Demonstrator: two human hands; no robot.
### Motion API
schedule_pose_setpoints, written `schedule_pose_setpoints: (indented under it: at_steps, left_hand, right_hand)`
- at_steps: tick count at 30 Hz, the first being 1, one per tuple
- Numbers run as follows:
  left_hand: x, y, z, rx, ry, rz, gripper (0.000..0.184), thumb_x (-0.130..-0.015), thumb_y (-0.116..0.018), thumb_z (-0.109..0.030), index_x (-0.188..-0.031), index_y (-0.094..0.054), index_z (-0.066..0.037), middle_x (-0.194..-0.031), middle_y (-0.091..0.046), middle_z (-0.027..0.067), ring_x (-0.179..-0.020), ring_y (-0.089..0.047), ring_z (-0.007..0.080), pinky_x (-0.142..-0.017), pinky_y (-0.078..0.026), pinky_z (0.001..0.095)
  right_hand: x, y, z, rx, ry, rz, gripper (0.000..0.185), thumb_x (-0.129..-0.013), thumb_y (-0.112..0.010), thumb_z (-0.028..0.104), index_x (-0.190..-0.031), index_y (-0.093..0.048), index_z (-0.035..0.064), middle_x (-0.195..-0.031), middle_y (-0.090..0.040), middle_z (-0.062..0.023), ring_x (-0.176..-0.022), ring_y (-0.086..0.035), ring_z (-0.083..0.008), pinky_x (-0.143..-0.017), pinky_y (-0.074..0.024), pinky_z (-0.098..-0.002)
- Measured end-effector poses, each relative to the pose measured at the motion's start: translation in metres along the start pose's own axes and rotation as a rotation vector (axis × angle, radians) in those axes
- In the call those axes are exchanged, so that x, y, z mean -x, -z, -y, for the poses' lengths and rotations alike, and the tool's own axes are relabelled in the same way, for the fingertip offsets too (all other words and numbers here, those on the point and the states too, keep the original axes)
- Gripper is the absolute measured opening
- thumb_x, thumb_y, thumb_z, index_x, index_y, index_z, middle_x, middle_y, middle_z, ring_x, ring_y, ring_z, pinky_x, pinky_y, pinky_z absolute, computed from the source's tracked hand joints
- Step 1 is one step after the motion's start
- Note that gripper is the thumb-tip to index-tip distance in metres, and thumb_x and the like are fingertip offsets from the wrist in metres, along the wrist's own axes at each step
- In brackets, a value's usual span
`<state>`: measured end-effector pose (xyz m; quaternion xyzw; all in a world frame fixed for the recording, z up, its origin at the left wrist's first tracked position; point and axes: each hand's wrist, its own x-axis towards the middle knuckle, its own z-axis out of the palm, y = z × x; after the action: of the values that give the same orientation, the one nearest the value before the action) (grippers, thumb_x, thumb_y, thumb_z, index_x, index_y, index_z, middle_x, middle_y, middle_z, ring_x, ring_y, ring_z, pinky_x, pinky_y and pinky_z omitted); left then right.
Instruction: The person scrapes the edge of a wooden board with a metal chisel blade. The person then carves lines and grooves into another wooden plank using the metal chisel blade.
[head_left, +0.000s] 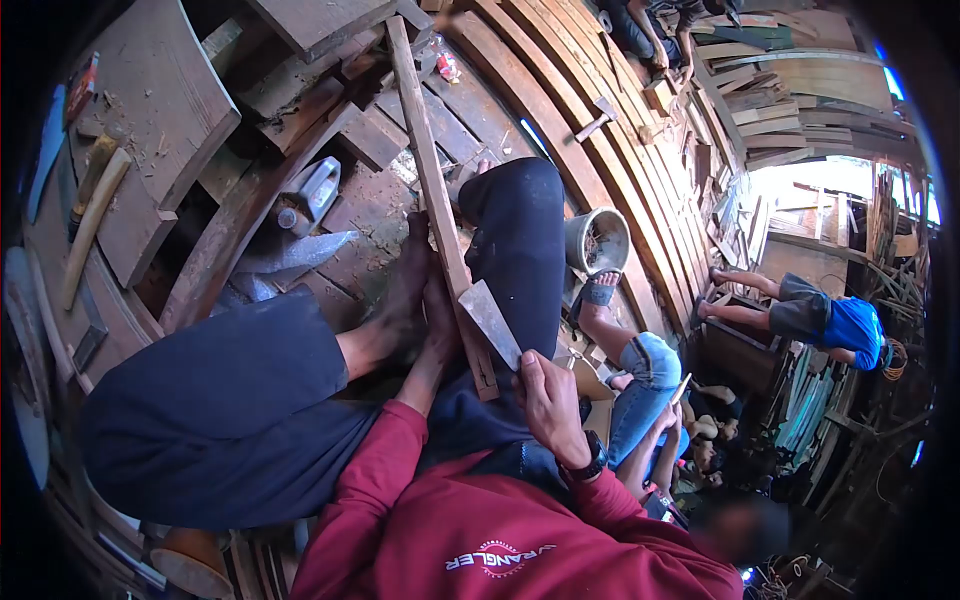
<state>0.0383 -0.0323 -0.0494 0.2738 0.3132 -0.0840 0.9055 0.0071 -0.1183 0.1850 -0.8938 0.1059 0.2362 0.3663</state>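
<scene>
Head view: one strip (420, 140), lengthwise beside the right leg (522, 235); one blade (489, 322) over its near end, clasped in the right hand (550, 402). One left hand (437, 312), at the strip's edge, grip not discernible. Beyond: one hammer (597, 119), one bucket (580, 240).

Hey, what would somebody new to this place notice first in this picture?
Probably the dark red sweatshirt filling the bottom, with the right hand above it holding a flat blade over a long wooden strip. Next, likely the long planks running from the top toward the right, and the bright blue shirt on a person at far right.
</scene>
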Motion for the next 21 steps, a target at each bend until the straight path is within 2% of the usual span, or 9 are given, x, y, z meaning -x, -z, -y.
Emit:
schedule_pose_setpoints:
  at_steps: [3, 8, 14, 15, 16, 17, 19, 20, 21]
  left_hand:
    - [0.023, -0.025, -0.027, 0.141, 0.085, -0.038, 0.046, -0.105, -0.036, -0.052, -0.104, -0.057, -0.012, -0.085, -0.058, -0.0005, -0.073, -0.061, 0.0119, -0.062, -0.052, 0.0286]
    - [0.021, -0.025, -0.03, 0.131, 0.054, 0.003, 0.048, -0.105, -0.034, -0.054, -0.108, -0.057, -0.012, -0.087, -0.059, 0.0, -0.073, -0.062, 0.0116, -0.062, -0.052, 0.0285]
    - [0.023, -0.027, -0.033, 0.223, 0.092, 0.083, 0.053, -0.103, -0.034, -0.059, -0.112, -0.057, -0.012, -0.09, -0.06, 0.0007, -0.074, -0.063, 0.0117, -0.061, -0.052, 0.0268]
    - [0.022, -0.028, -0.034, 0.325, 0.141, 0.085, 0.054, -0.102, -0.035, -0.06, -0.114, -0.057, -0.012, -0.09, -0.06, 0.0011, -0.074, -0.063, 0.0118, -0.06, -0.052, 0.0265]
    - [0.022, -0.024, -0.031, 0.329, 0.139, 0.082, 0.054, -0.102, -0.035, -0.06, -0.114, -0.057, -0.012, -0.09, -0.06, 0.0011, -0.074, -0.063, 0.0118, -0.06, -0.052, 0.0265]
    - [0.022, -0.018, -0.03, 0.31, 0.147, 0.135, 0.055, -0.102, -0.036, -0.06, -0.116, -0.057, -0.011, -0.092, -0.061, 0.0019, -0.075, -0.063, 0.0122, -0.06, -0.053, 0.0266]
    - [0.023, -0.022, -0.038, 0.289, 0.146, 0.192, 0.055, -0.102, -0.037, -0.06, -0.117, -0.057, -0.011, -0.094, -0.061, 0.0027, -0.075, -0.064, 0.0127, -0.06, -0.053, 0.0267]
    - [0.026, -0.027, -0.039, 0.289, 0.137, 0.131, 0.055, -0.102, -0.037, -0.06, -0.117, -0.057, -0.011, -0.093, -0.062, 0.0033, -0.073, -0.064, 0.013, -0.059, -0.053, 0.0267]
    - [0.028, -0.031, -0.041, 0.29, 0.13, 0.071, 0.056, -0.102, -0.037, -0.061, -0.116, -0.057, -0.011, -0.093, -0.062, 0.0038, -0.072, -0.064, 0.0133, -0.058, -0.053, 0.0268]
  right_hand:
    - [-0.016, 0.002, 0.014, 0.095, 0.05, -0.018, 0.048, -0.107, -0.039, 0.033, -0.078, -0.056, -0.0006, -0.058, -0.053, -0.0094, -0.051, -0.051, -0.0198, -0.053, -0.0404, -0.0369]
    - [-0.028, -0.002, 0.015, 0.12, 0.093, -0.045, 0.046, -0.107, -0.041, 0.032, -0.078, -0.058, 0.0004, -0.057, -0.053, -0.0082, -0.052, -0.052, -0.0176, -0.053, -0.0401, -0.0347]
    - [-0.028, -0.002, 0.031, 0.029, 0.12, -0.099, 0.026, -0.105, -0.048, 0.024, -0.095, -0.06, 0.0031, -0.058, -0.055, -0.0049, -0.051, -0.05, -0.0115, -0.052, -0.0386, -0.0292]
    - [-0.028, -0.001, 0.039, 0.006, 0.071, -0.087, 0.019, -0.103, -0.05, 0.019, -0.108, -0.06, 0.0041, -0.069, -0.063, -0.0122, -0.056, -0.058, -0.0192, -0.057, -0.0442, -0.033]
    - [-0.027, -0.001, 0.043, -0.015, 0.019, -0.071, 0.023, -0.101, -0.051, 0.014, -0.12, -0.061, 0.0051, -0.08, -0.07, -0.0195, -0.061, -0.066, -0.0269, -0.063, -0.0498, -0.0368]
    - [-0.027, -0.002, 0.045, -0.013, 0.019, -0.068, 0.023, -0.101, -0.051, 0.014, -0.12, -0.061, 0.0051, -0.08, -0.07, -0.0195, -0.061, -0.066, -0.0269, -0.063, -0.0498, -0.0368]
    - [-0.03, -0.004, 0.049, -0.01, 0.12, -0.056, 0.039, -0.099, -0.051, 0.01, -0.138, -0.057, 0.0115, -0.093, -0.071, -0.0236, -0.068, -0.068, -0.0313, -0.072, -0.0528, -0.038]
    - [-0.035, -0.001, 0.044, 0.058, 0.234, 0.001, 0.048, -0.097, -0.052, 0.006, -0.143, -0.053, 0.0167, -0.102, -0.07, -0.0267, -0.075, -0.069, -0.0355, -0.081, -0.0529, -0.0384]
    - [-0.036, -0.001, 0.045, 0.059, 0.236, 0.002, 0.048, -0.097, -0.052, 0.006, -0.143, -0.053, 0.0167, -0.102, -0.07, -0.0267, -0.075, -0.069, -0.0355, -0.081, -0.0529, -0.0384]
